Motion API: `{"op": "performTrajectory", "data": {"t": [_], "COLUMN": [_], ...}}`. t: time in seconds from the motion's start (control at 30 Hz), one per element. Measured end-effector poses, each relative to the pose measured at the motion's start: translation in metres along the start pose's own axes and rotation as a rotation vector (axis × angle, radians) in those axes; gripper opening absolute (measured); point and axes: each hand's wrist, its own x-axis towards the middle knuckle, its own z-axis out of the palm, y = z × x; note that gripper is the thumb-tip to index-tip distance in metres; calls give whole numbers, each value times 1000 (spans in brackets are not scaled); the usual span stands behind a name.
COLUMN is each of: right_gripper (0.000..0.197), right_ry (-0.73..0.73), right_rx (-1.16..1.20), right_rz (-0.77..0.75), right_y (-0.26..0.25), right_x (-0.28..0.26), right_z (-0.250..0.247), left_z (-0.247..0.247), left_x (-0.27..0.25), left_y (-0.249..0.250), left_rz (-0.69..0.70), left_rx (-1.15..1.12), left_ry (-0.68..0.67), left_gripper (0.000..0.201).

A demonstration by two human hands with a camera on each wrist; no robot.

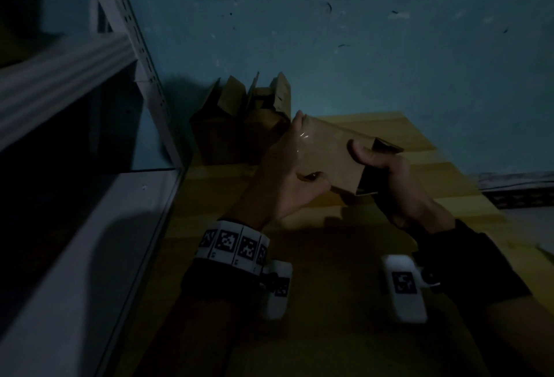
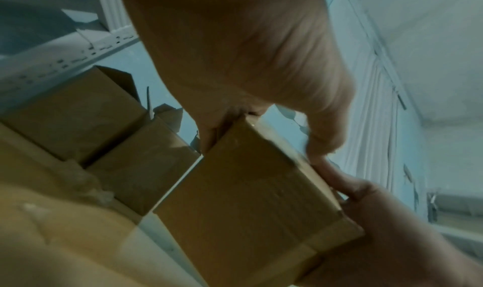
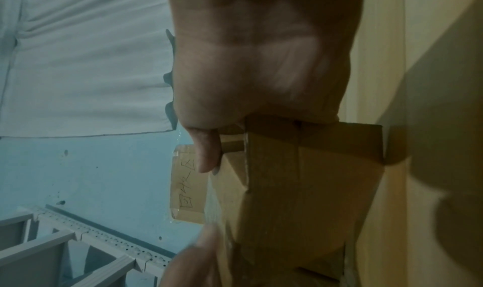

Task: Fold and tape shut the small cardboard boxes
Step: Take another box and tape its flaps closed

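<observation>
Above the yellow table (image 1: 404,137), the left hand (image 1: 281,173) and the right hand (image 1: 392,179) both grip the small cardboard box (image 1: 326,158), fingers curled round its ends.

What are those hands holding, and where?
A small cardboard box: left hand grips its left end, right hand its open right end.

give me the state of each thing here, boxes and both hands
held box: off the table, gripped at both ends, right end open
left hand: grips the box's left end
right hand: grips the open right end, thumb on top
boxes by the wall: standing on the table, top flaps up, unsealed
</observation>
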Motion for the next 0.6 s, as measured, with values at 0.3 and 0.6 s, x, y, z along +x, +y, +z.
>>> {"op": "performTrajectory", "data": {"t": [0.3,0.6], "right_gripper": [29,38], "right_ry": [-24,32], "right_rx": [25,52], "right_rz": [21,-32], "right_y": [-3,-8], "right_x": [-1,2], "right_z": [1,6], "left_z": [-5,-3], "left_x": [-3,5], "left_y": [-2,0], "left_rz": [-2,70], "left_rx": [-59,-150], "left_ry": [3,225], "left_gripper": [109,87]}}
